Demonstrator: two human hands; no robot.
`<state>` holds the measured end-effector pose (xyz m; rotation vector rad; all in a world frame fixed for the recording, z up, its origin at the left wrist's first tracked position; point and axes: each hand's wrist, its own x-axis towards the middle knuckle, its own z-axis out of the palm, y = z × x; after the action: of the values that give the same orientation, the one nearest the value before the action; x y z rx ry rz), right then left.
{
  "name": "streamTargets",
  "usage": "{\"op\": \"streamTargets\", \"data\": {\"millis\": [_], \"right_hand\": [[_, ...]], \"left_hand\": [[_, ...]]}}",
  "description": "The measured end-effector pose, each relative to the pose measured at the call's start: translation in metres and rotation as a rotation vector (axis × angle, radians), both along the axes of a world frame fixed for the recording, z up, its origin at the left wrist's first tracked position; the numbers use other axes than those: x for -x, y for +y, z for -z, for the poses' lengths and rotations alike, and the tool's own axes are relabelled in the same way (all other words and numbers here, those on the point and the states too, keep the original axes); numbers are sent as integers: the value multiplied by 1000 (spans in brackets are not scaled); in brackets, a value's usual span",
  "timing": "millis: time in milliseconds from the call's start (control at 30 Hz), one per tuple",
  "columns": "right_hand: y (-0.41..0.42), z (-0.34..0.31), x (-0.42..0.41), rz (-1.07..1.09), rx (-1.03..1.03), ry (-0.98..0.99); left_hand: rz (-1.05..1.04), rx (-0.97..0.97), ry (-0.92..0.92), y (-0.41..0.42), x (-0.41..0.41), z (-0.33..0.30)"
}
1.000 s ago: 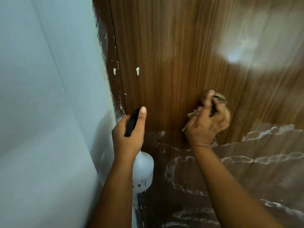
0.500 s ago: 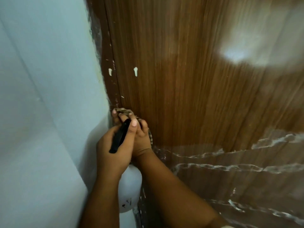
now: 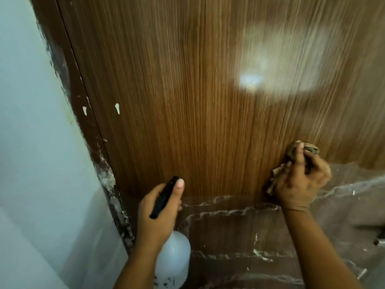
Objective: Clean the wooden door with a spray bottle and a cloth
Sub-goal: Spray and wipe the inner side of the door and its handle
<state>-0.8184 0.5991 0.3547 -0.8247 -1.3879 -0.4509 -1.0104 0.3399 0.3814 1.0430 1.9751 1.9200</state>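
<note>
The wooden door (image 3: pixel 198 101) fills the view, brown with vertical grain and a bright glare patch at upper right. My left hand (image 3: pixel 158 213) grips the black head of a white spray bottle (image 3: pixel 173 261) low at the centre, thumb up along the trigger. My right hand (image 3: pixel 300 182) holds a crumpled brownish cloth (image 3: pixel 300 151) pressed against the door at the right. The lower part of the door carries whitish foamy streaks (image 3: pixel 229 211).
A pale wall (image 3: pixel 37 163) stands at the left. The dark door frame (image 3: pixel 83 122) runs between wall and door, with chipped white paint flecks. Two small white drips (image 3: pixel 117 108) mark the door and frame at left.
My right hand with the cloth has swept from the door's left edge, beside my left hand, across to the right. The left hand with the bottle stayed low near the frame.
</note>
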Motion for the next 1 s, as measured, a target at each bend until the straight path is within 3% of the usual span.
{"op": "streamTargets", "data": {"millis": [133, 167, 200, 233, 300, 367, 500, 700, 767, 867, 1000], "right_hand": [[-12, -4, 18, -92, 121, 241], [-19, -5, 36, -197, 155, 366], [-31, -6, 58, -279, 145, 368], [-48, -10, 78, -341, 100, 255], [-72, -1, 102, -422, -77, -166], [-63, 13, 106, -394, -304, -459], [-37, 12, 78, -256, -379, -509], [40, 15, -50, -58, -266, -505], [65, 12, -87, -27, -198, -401], [89, 4, -127, -17, 13, -50], [85, -4, -125, 12, 200, 246]], "left_hand": [[87, 5, 17, 20, -14, -4], [103, -13, 21, 25, -17, -7], [111, -31, 20, 28, -19, -11], [121, -51, 16, 32, -20, -14], [160, -73, 12, 44, -26, -18], [187, -93, 7, 56, -34, -18], [217, -116, -17, 73, -48, -16], [265, -99, 9, 102, -79, -17], [294, -107, 34, 110, -92, -16], [320, -79, 55, 124, -114, -16], [362, -128, 36, 139, -140, -19]]}}
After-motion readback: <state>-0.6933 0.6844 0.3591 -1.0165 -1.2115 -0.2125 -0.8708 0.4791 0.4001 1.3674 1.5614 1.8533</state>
